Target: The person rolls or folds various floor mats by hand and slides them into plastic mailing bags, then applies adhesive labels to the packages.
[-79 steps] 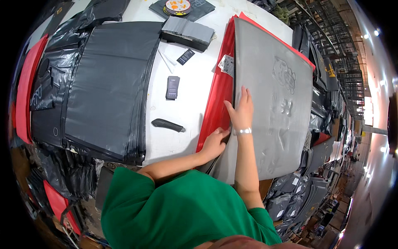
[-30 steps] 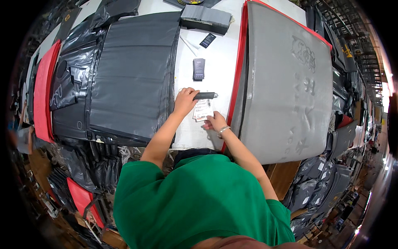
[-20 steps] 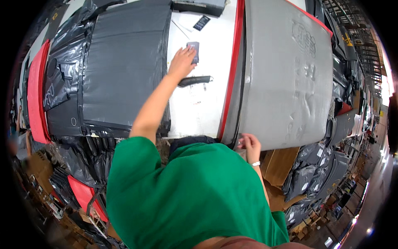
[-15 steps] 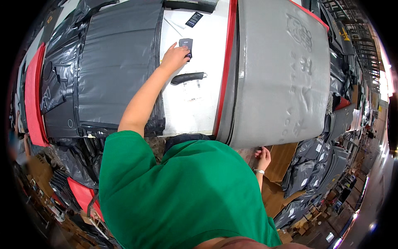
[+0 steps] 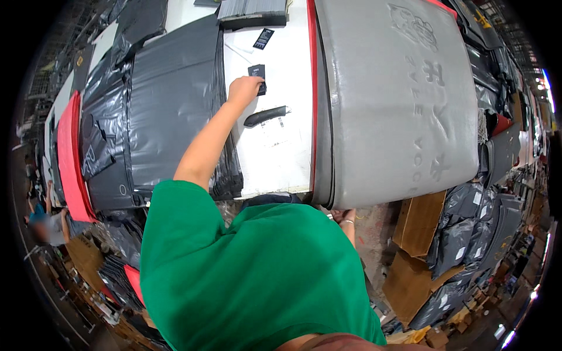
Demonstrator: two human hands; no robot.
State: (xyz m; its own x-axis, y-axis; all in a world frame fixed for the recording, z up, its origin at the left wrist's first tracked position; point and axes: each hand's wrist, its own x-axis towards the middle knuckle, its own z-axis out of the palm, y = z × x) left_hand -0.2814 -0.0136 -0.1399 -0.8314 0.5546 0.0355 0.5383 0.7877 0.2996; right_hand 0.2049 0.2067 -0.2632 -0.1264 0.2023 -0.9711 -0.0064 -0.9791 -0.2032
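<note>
My left hand (image 5: 243,91) reaches over the white table surface (image 5: 275,164), its fingers drawn together on a small stack of black printed cards (image 5: 256,71). Another black card (image 5: 263,38) lies alone farther back. Just nearer than my hand rests a black curved tool (image 5: 265,116) that looks like a handle; its kind is unclear. My right hand (image 5: 344,216) is low by the table's front edge, below the large grey embossed mat (image 5: 404,111). Its fingers are partly hidden, and whatever they touch cannot be made out.
A pile of black plastic-wrapped mats (image 5: 172,111) stands left of the white surface. Behind the cards sits a container of stacked grey cards (image 5: 254,10). Open cardboard boxes (image 5: 418,222) and wrapped black packages (image 5: 459,228) are on the right. Another person (image 5: 50,225) is far left.
My left hand's fingers have gathered at the cards' right side, where they were spread across them. My right hand has moved left, toward my body. The whole view has shifted slightly.
</note>
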